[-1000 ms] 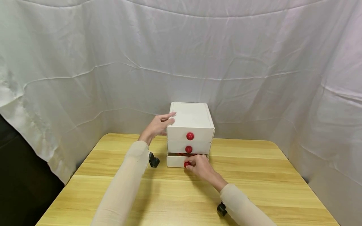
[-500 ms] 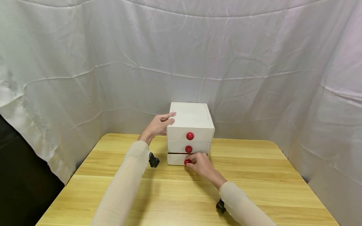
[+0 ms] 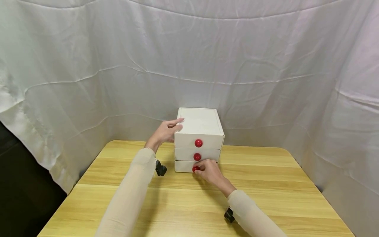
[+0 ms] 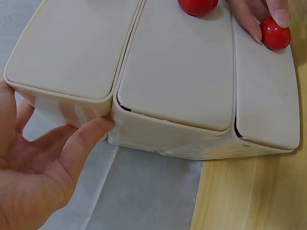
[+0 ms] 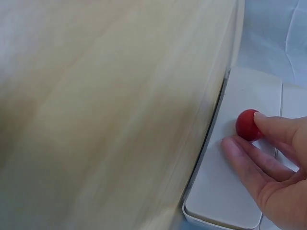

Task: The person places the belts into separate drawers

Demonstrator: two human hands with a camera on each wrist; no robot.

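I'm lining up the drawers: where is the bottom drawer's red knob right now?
In the head view, the bottom knob sits low on the white drawer unit, directly under the middle knob, touched by the right hand.

Both arms wear long, close-fitting sleeves of thin, pale cream cloth, the left sleeve (image 3: 130, 194) and the right sleeve (image 3: 254, 219) each ending at the wrist. A small black device is strapped under each wrist (image 3: 161, 170) (image 3: 229, 215). The hands are bare, without rings.
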